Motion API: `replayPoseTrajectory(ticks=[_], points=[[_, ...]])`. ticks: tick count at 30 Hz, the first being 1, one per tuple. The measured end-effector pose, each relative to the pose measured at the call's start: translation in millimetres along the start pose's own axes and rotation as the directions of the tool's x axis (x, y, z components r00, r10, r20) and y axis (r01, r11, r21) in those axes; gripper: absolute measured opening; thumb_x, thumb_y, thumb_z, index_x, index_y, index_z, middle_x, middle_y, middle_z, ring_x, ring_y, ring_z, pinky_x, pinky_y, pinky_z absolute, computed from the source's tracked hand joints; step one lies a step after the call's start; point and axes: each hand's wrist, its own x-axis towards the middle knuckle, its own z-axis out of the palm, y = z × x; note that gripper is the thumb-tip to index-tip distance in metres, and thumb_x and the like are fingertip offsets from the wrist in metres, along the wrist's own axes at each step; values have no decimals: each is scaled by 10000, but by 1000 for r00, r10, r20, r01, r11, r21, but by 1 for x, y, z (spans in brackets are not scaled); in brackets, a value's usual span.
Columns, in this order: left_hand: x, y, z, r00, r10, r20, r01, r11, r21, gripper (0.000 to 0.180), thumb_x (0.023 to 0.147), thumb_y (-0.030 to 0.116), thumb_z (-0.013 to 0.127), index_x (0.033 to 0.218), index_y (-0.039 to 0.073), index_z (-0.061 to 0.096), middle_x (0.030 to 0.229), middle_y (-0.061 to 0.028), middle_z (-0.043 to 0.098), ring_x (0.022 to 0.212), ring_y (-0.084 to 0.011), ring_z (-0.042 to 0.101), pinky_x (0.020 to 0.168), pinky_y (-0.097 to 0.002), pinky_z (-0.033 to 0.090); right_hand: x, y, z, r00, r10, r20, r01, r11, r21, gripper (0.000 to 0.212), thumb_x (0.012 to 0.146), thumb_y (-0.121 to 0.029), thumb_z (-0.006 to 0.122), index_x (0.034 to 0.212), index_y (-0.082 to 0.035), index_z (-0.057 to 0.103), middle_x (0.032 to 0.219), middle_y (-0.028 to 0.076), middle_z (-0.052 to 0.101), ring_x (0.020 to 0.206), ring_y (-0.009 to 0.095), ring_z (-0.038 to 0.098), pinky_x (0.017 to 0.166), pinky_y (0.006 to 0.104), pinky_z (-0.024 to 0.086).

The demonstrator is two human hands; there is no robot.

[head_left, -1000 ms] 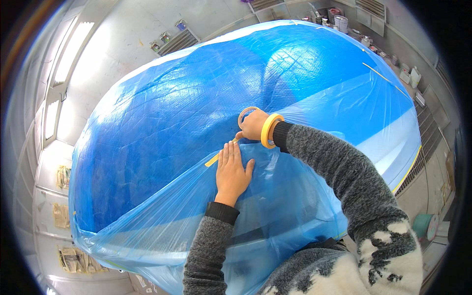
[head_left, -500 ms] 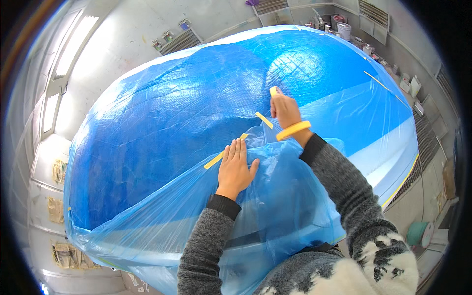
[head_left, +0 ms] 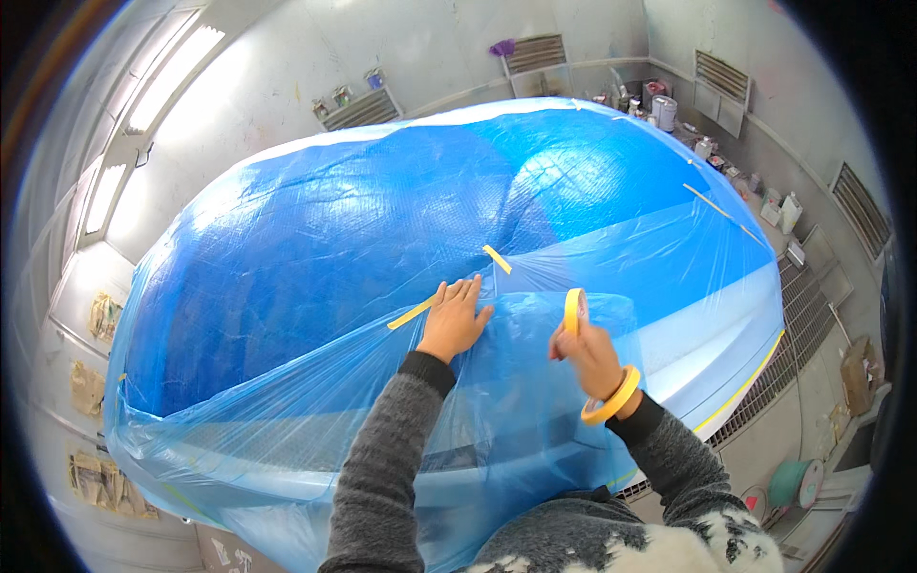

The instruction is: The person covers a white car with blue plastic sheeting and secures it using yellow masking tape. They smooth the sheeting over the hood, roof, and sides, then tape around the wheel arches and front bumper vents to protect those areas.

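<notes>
My left hand (head_left: 453, 323) lies flat, fingers stretched out, on thin blue plastic film (head_left: 535, 382) gathered into folds. Beside its fingertips a strip of yellow masking tape (head_left: 411, 313) runs along the film's edge. Another yellow strip (head_left: 497, 259) sticks just above the hand. A roll of masking tape (head_left: 571, 311) is pinched in my right hand (head_left: 590, 361), raised over the film to the right. A second yellow roll (head_left: 602, 413) hangs round my right wrist. Under the film is a large rounded body, vehicle-like, wrapped in darker blue sheeting (head_left: 315, 248).
Cans and bottles (head_left: 664, 112) line the back right wall. Floor grating (head_left: 778, 334) runs along the right side, near a green spool (head_left: 795, 484) and a cardboard box (head_left: 860, 374). Lamps (head_left: 177, 78) glow at the left; wall vents (head_left: 722, 78) sit at the back.
My right hand has moved down and right, away from the upper tape strip, with the roll still in it. My left hand stays pressed on the film. The view has tilted slightly upward.
</notes>
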Motion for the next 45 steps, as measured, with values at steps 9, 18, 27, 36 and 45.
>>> replayPoseTrajectory(ticks=[9,18,27,36,45], points=[[-96,117,-148,967,85,-240,-210,800,-563,342,878,60,773,1215,89,725,1153,-91,708,1030,-263,671,882,-394,525,-40,-70,16,925,-248,288,324,911,-256,207,933,-115,695,1075,-33,570,870,118,698,743,323,680,658,404,522],[-144,132,-177,886,47,-460,-229,909,-347,314,848,92,811,1149,104,720,1115,-54,705,1018,-266,662,892,-386,508,-46,-93,56,865,-332,376,427,880,-207,340,952,-190,698,1149,23,520,767,153,657,636,384,650,562,460,500],[-155,141,-178,864,60,-500,-241,922,-305,213,842,93,804,1038,109,723,1103,-34,712,1015,-251,663,899,-390,499,-57,-103,55,887,-245,391,353,906,-233,306,948,-200,699,1090,19,539,758,173,660,633,394,659,576,479,507],[-153,144,-169,901,-27,-434,-186,878,-441,188,828,99,788,986,106,686,1085,-40,688,1003,-261,656,903,-395,492,-67,-99,51,882,-140,450,279,925,-259,291,930,-150,702,1110,14,543,706,162,637,634,399,647,598,509,472],[-169,130,-157,938,-49,-343,-143,847,-513,144,907,131,726,1011,122,626,1073,-57,637,999,-287,633,887,-404,478,-69,-81,66,870,-182,458,319,916,-242,291,930,-130,699,1142,-11,540,708,168,636,597,420,618,544,499,442]])
